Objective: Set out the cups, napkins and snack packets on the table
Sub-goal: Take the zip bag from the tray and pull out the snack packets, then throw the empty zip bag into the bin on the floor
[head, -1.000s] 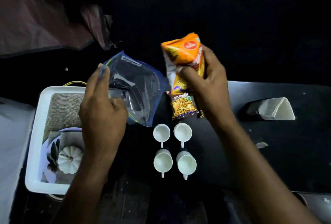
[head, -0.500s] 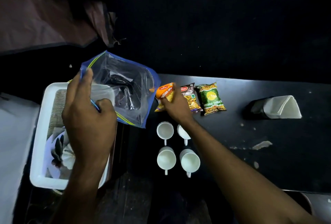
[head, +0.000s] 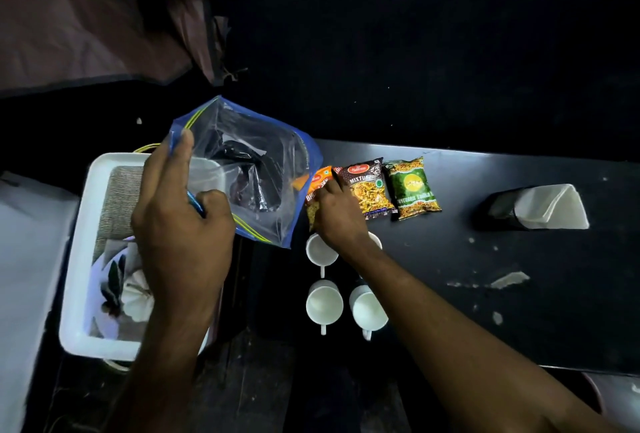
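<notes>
your right hand [head: 337, 216] presses the orange packet [head: 317, 187] flat; nudge it toward three o'clock against the mixture packet [head: 367, 188]. left hand [head: 180, 211] pinches the zip bag [head: 249, 169].

Table [head: 519, 311]: black, pale scuffs. Cups [head: 323, 301]: white. Packets, 9 to 3 o'clock: orange packet [head: 317, 185]; dark brown packet [head: 367, 187], red logo; green packet [head: 414, 188], yellow edging. Zip bag [head: 249, 169]: clear, blue-edged. Bin [head: 78, 259]: white. Napkins [head: 550, 206]: white.

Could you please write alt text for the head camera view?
A right hand rests on an orange snack packet beside two more packets on a dark table, above four white cups. The left hand holds a clear zip bag over a white tray.
</notes>
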